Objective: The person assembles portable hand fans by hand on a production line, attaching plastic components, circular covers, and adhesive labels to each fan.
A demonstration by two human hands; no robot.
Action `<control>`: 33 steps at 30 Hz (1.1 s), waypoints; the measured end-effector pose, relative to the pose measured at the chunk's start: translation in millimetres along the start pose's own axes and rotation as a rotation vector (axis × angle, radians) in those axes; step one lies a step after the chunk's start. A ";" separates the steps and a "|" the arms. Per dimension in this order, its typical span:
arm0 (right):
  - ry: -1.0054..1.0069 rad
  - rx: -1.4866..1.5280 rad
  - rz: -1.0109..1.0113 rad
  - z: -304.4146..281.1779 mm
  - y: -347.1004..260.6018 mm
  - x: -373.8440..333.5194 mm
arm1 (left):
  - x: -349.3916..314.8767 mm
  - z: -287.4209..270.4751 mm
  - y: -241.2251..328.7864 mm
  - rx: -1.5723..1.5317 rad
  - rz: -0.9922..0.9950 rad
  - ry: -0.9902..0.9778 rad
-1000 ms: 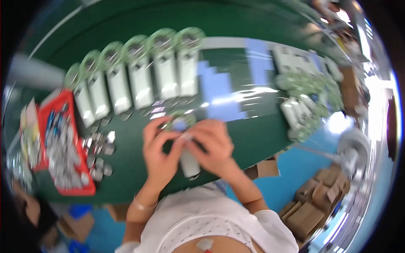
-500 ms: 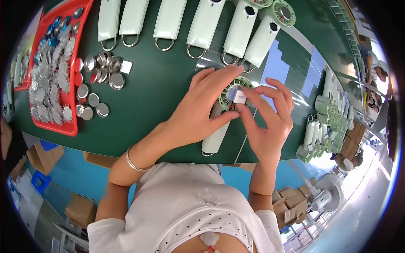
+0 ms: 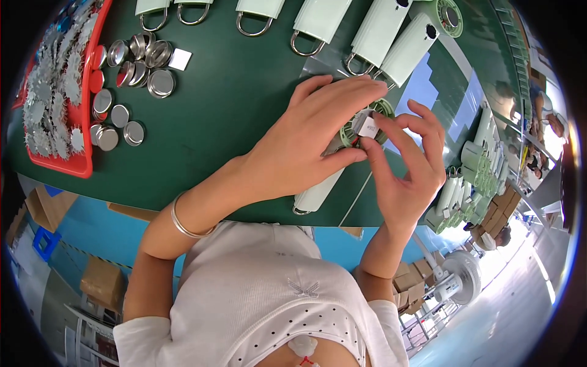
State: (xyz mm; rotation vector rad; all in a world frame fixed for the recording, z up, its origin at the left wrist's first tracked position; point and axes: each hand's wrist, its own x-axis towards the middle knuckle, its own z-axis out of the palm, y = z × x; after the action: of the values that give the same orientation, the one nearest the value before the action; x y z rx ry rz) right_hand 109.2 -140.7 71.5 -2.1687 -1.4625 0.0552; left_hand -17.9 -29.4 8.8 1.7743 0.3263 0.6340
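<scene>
My left hand (image 3: 306,144) lies over a pale green hand-held fan body (image 3: 319,194) on the green table (image 3: 232,104), gripping its round ringed head (image 3: 386,109). My right hand (image 3: 406,165) pinches a small white square part (image 3: 369,126) at the middle of that head, thumb and forefinger closed on it. A thin red wire shows under the part. The fan's handle points toward my body.
A row of pale green fan bodies (image 3: 382,30) with metal loops lies along the far edge. Round silver discs (image 3: 131,64) sit beside a red tray (image 3: 58,110) of toothed metal pieces at left. More green parts (image 3: 474,162) are stacked at right. Cardboard boxes lie on the floor.
The view has swung closer over the hands. My right fingers have closed in on the small white part at the fan head; my left hand stays on the fan.
</scene>
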 end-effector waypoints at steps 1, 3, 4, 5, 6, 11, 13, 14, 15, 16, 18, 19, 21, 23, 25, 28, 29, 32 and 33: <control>0.005 0.001 0.000 -0.1 -0.4 0.6 | 0.1 -0.2 0.1 0.000 -0.001 0.002; 0.004 0.001 0.000 -0.2 -0.8 2.3 | 0.6 -1.3 0.0 -0.008 0.000 0.013; 0.004 0.001 0.002 -0.3 -0.5 2.1 | 0.5 -1.0 -0.2 -0.011 0.007 0.019; 0.005 0.001 0.003 -0.5 -0.3 2.0 | 0.5 -0.8 -0.4 -0.014 0.004 0.018; 0.002 0.000 0.006 -0.7 -0.5 1.8 | 0.6 -0.7 -0.7 -0.016 0.006 0.017; -0.010 0.037 0.025 1.2 2.3 0.0 | 0.1 -3.4 -1.3 -0.004 0.009 -0.015; -0.017 0.092 0.048 2.6 1.1 -2.5 | -0.3 -4.1 0.5 -0.071 0.007 -0.018; -0.027 0.150 0.071 2.8 1.4 -4.4 | -0.4 -5.2 0.7 -0.074 0.015 -0.023; -0.048 0.292 0.115 2.4 3.3 -8.3 | -1.0 -6.6 0.5 -0.117 0.007 -0.033; -0.044 0.296 0.114 4.8 5.8 -13.4 | -2.9 -7.1 -0.3 -0.154 -0.006 -0.040; 0.072 0.483 0.088 10.6 11.0 -22.8 | -4.7 -5.5 -3.8 -0.141 -0.008 -0.041; 0.079 0.480 0.091 12.3 9.9 -26.2 | -4.3 -4.6 -4.3 -0.141 -0.008 -0.043; 0.145 0.796 0.222 18.0 3.4 -31.0 | -3.2 -2.9 -5.3 -0.173 0.001 -0.048; 0.159 0.806 0.278 23.8 -1.6 -31.1 | -3.3 -3.8 -5.3 -0.192 0.005 -0.049; 0.173 0.846 0.361 27.0 -3.4 -28.7 | -3.2 -3.9 -4.9 -0.292 -0.088 -0.051; 0.136 0.846 0.398 27.1 -0.5 -27.2 | -3.1 -1.4 -4.8 -0.291 -0.108 -0.052; 0.137 0.846 0.397 26.8 -1.4 -27.1 | -2.8 -0.4 -4.1 -0.291 -0.106 -0.053; 0.144 0.914 0.490 26.9 -4.9 -26.4 | -2.3 1.7 -1.9 -0.286 -0.130 -0.040; 0.138 0.931 0.514 27.1 -5.3 -25.8 | -2.0 1.6 -1.5 -0.271 -0.148 -0.037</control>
State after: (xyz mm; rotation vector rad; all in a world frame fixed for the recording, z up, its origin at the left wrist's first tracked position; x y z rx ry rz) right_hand 85.4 -151.1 43.9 -1.6321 -0.5583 0.6185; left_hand -18.4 -31.3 6.5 1.4869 0.3264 0.5131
